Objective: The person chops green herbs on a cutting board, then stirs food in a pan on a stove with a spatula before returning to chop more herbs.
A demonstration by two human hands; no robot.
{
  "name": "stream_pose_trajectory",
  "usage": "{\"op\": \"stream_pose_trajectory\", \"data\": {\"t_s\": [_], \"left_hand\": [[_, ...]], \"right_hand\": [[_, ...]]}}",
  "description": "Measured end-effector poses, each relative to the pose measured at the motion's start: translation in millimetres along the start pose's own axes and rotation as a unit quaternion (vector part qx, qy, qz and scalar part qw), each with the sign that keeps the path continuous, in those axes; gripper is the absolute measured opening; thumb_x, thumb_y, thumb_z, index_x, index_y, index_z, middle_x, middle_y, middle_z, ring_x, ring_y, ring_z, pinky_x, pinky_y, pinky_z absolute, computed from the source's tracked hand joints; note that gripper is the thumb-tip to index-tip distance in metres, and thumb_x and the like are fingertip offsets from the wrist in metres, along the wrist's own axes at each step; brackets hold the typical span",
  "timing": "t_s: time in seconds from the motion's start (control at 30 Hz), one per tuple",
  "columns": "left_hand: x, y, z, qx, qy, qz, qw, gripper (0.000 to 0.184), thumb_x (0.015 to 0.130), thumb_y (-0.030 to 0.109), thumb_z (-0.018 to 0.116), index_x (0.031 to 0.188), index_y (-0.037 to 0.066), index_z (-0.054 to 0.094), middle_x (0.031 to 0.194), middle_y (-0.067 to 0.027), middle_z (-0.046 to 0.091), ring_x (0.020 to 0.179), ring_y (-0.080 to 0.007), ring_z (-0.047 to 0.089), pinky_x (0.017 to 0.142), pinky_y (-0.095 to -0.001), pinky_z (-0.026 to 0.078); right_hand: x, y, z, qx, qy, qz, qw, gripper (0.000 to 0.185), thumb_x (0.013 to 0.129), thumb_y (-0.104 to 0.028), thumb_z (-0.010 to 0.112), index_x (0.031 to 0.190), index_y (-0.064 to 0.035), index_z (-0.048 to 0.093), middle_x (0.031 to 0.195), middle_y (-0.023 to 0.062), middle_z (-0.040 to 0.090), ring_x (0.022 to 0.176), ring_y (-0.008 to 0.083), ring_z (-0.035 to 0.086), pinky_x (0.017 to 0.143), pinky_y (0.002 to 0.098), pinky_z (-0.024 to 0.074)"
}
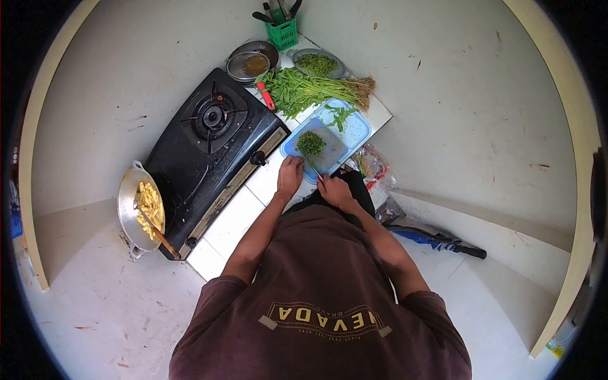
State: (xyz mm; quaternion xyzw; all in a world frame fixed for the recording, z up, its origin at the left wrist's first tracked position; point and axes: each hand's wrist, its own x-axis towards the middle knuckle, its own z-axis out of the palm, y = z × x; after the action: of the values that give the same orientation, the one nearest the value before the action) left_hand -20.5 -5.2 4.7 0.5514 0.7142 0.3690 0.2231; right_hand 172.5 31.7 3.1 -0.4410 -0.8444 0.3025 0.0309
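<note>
My right hand [334, 190] is closed around the handle of a knife [308, 164]. Its thin blade slants up and left over a blue cutting surface [332, 147] in a light blue plastic tray [363, 130]. Finely chopped green leaves [311, 143] lie in a small heap just beyond the blade. At the tray's near left edge is my left hand [291, 174], fingers drawn together close to the blade; whatever they grip is hidden. A few loose leaves [340, 116] rest in the tray's far part.
Behind the tray lies a bunch of rooted greens [310, 88] with a red-handled tool [265, 95]. Further back are a plate of chopped greens [316, 64], strainers [248, 65] and a green utensil basket [282, 35]. Left stands a black gas stove [190, 155] and a wok [130, 209] with yellow pieces.
</note>
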Motion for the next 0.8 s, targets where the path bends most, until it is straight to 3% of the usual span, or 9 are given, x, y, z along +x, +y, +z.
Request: {"op": "stream_pose_trajectory", "data": {"t_s": [0.37, 0.73, 0.8], "left_hand": [[-4.1, 0.3, 0.4, -0.021, 0.006, -0.033, 0.999, 0.009, 0.087, 0.0, 0.065, 0.095, -0.003, 0.068, 0.094, -0.0202, 0.062, 0.089, -0.0407, 0.064, 0.08, -0.0464, 0.052], [-6.2, 6.2, -2.5, -0.001, 0.024, -0.004, 1.0, 0.009, 0.087, 0.0, 0.065, 0.094, -0.004, 0.069, 0.091, -0.0199, 0.062, 0.084, -0.0404, 0.064, 0.076, -0.0459, 0.052], [-6.6, 6.0, -2.9, 0.004, 0.021, 0.002, 1.0, 0.009, 0.087, 0.0, 0.065, 0.093, -0.004, 0.069, 0.091, -0.02, 0.062, 0.084, -0.0403, 0.064, 0.075, -0.046, 0.052]], "right_hand": [[0.7, 2.3, 6.6, -0.008, 0.003, -0.033, 0.999, 0.042, 0.101, -0.039, 0.051, 0.093, 0.0014, 0.061, 0.064, 0.0246, 0.063, 0.06, 0.0455, 0.065, 0.058, 0.0556, 0.0539], [-1.1, 0.6, -1.5, -0.033, -0.03, -0.022, 0.999, 0.047, 0.104, -0.039, 0.044, 0.091, 0.0022, 0.063, 0.068, 0.0235, 0.067, 0.064, 0.0442, 0.068, 0.063, 0.0549, 0.0568], [-0.4, 0.5, 0.0, -0.018, -0.019, -0.029, 0.999, 0.044, 0.102, -0.038, 0.049, 0.091, 0.002, 0.062, 0.067, 0.0241, 0.065, 0.064, 0.0446, 0.067, 0.061, 0.0548, 0.0558]]}}
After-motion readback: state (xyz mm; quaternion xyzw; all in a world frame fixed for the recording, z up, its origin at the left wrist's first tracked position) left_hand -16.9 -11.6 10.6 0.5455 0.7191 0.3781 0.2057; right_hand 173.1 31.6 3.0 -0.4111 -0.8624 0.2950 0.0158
